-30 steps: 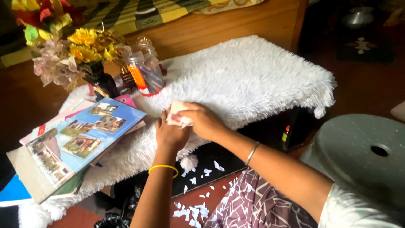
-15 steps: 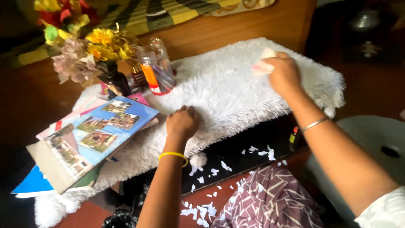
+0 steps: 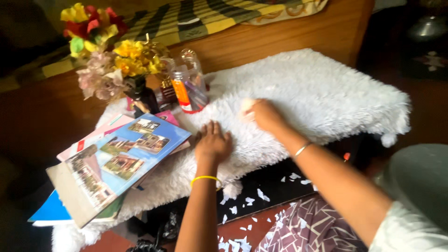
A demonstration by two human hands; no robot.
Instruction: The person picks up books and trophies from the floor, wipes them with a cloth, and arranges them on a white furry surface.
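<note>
Head view: right hand (image 3: pixel 266 114) clutches white paper (image 3: pixel 246 104) near orange-labelled bottle (image 3: pixel 184 91).

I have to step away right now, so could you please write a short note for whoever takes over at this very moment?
Left hand: flat, palm down on the white furry cover, holding nothing.
Right hand: closed on a small white wad, pressed to the cover near its middle.
Nearby: a stack of books at the cover's left end, with a flower bunch and clear bottles behind it.
Done: not clear; the cover looks free of scraps.
Left: many white paper scraps lie on the floor below the table edge.
</note>
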